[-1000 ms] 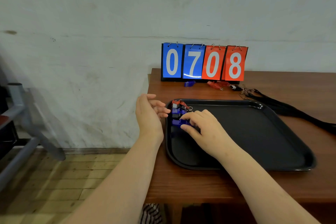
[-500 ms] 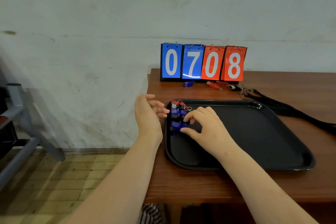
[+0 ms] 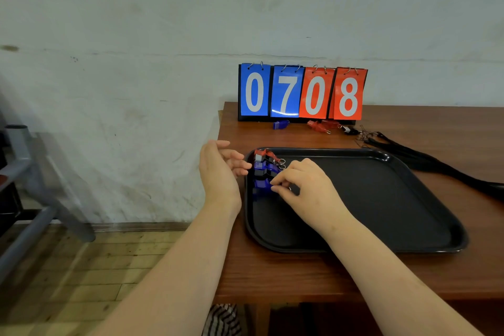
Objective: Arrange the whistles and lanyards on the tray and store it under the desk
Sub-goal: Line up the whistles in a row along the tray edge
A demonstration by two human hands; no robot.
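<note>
Whistle (image 3: 261,184) pinched in right hand (image 3: 308,189); left hand (image 3: 218,172) just beside.

Even soft light, sharp centre (glare on scoreboard (image 3: 286,91)), wide-angle bending at edges.

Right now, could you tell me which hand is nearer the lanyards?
Right. The right hand, pinching a whistle in the tray, is left of the lanyards; the left hand hovers beyond the tray's left edge.
</note>
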